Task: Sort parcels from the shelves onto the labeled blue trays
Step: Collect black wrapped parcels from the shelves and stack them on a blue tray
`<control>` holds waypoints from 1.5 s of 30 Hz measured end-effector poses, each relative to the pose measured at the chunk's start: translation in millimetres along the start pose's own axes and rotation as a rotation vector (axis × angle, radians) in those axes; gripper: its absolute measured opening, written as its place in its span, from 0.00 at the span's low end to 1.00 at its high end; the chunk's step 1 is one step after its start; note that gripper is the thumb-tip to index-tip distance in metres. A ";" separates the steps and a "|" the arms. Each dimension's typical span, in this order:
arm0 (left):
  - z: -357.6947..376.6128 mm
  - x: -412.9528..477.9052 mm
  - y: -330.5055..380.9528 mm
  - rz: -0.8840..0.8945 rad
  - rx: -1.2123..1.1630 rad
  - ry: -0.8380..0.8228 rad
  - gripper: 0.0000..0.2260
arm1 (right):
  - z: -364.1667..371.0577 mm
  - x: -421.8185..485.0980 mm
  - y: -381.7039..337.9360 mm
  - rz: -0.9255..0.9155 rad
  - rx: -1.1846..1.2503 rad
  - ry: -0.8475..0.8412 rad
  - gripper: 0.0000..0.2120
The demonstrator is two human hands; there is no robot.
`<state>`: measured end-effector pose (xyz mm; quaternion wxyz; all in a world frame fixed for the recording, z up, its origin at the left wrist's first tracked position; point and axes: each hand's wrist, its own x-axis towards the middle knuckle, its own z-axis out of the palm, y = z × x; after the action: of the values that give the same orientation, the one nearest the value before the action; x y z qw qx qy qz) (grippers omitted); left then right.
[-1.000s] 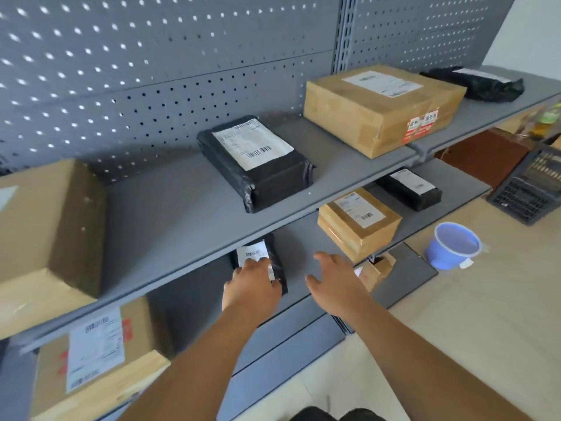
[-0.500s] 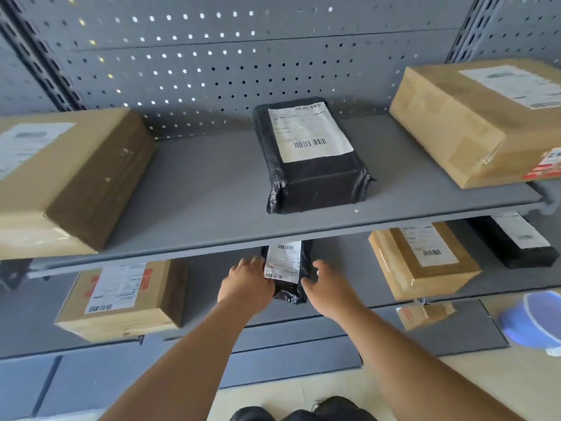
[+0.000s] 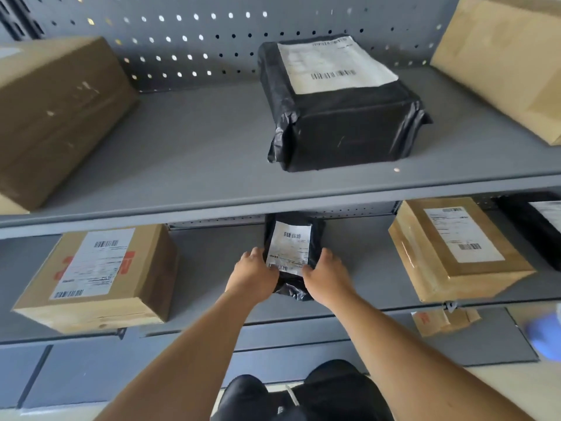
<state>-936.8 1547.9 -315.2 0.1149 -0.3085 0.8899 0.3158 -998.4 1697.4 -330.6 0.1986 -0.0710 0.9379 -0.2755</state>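
A small black plastic parcel with a white barcode label lies on the lower grey shelf, partly tucked under the upper shelf's edge. My left hand grips its left side and my right hand grips its right side, fingers curled on the wrap. A larger black parcel with a white label sits on the upper shelf. No blue tray is in view.
Cardboard boxes stand on the upper shelf at left and right. The lower shelf holds a labelled box at left, another at right and a black parcel at far right. A blue object is blurred at the right edge.
The view has swung to face the shelves squarely and closer. My right hand came in from the side, and both hands have closed on the small black parcel.
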 end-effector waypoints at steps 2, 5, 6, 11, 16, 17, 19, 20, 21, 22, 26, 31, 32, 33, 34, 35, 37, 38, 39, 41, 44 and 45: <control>7.4 14.0 -1.9 -0.010 -0.044 -0.002 0.18 | 5.5 9.9 2.9 0.031 0.096 -0.002 0.18; 17.8 32.2 -6.9 -0.046 -0.135 -0.029 0.15 | 11.5 19.7 5.3 0.088 0.281 -0.012 0.23; 20.5 35.6 -8.5 -0.048 -0.153 -0.029 0.13 | 13.5 22.1 6.4 0.100 0.328 -0.011 0.25; 30.0 44.7 -15.0 -0.041 -0.193 -0.007 0.10 | 24.4 28.4 7.9 0.115 0.463 -0.014 0.20; 27.0 42.7 -21.0 -0.075 -0.282 -0.023 0.10 | 28.2 27.3 5.8 0.147 0.463 -0.016 0.13; 25.4 40.6 -22.6 -0.087 -0.293 -0.029 0.10 | 27.3 26.0 5.1 0.157 0.470 -0.032 0.12; 21.6 34.6 -25.3 -0.112 -0.301 -0.041 0.12 | 24.7 22.1 3.6 0.161 0.467 -0.070 0.11; 19.0 30.0 -25.6 -0.123 -0.300 -0.048 0.12 | 21.7 18.2 1.4 0.160 0.458 -0.089 0.10; 16.4 24.9 -25.9 -0.136 -0.300 -0.055 0.13 | 19.3 14.4 -0.8 0.160 0.457 -0.099 0.10; 13.7 19.7 -26.1 -0.148 -0.303 -0.059 0.13 | 16.9 10.9 -3.0 0.166 0.461 -0.109 0.10; -0.3 -1.8 -24.0 -0.182 -0.321 -0.061 0.13 | 5.0 -5.8 -16.5 0.161 0.452 -0.146 0.16; -18.0 -34.0 -19.9 -0.246 -0.412 -0.053 0.16 | -15.4 -26.5 -25.5 0.179 0.450 -0.165 0.07; -20.8 -40.4 -18.8 -0.267 -0.441 -0.060 0.17 | -20.4 -30.8 -26.9 0.182 0.455 -0.171 0.06; -22.8 -46.6 -18.2 -0.284 -0.462 -0.065 0.18 | -24.5 -34.9 -27.9 0.184 0.457 -0.184 0.05; -25.4 -53.0 -17.0 -0.301 -0.473 -0.069 0.18 | -27.9 -38.5 -28.7 0.185 0.460 -0.197 0.04; -27.6 -58.7 -15.9 -0.319 -0.486 -0.071 0.19 | -31.4 -41.9 -29.4 0.180 0.467 -0.212 0.03; -31.3 -72.1 -14.1 -0.366 -0.553 -0.069 0.20 | -36.8 -48.6 -30.6 0.174 0.487 -0.238 0.03; -33.5 -79.1 -12.6 -0.390 -0.604 -0.064 0.19 | -38.5 -50.8 -31.3 0.166 0.497 -0.254 0.03; -35.3 -86.1 -11.5 -0.413 -0.652 -0.051 0.19 | -39.7 -53.2 -31.9 0.152 0.505 -0.272 0.04; -38.3 -100.1 -9.1 -0.449 -0.706 -0.007 0.17 | -44.2 -59.1 -34.2 0.119 0.514 -0.319 0.07; -42.4 -125.6 -3.9 -0.517 -0.783 0.059 0.15 | -52.1 -67.1 -37.8 0.059 0.498 -0.395 0.08; -43.5 -134.7 -3.1 -0.540 -0.814 0.078 0.15 | -54.6 -70.4 -40.2 0.039 0.496 -0.419 0.07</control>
<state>-829.8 1582.7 -229.3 0.0291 -0.5598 0.5861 0.5851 -955.8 1707.5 -243.3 0.4038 -0.0575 0.7820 -0.4713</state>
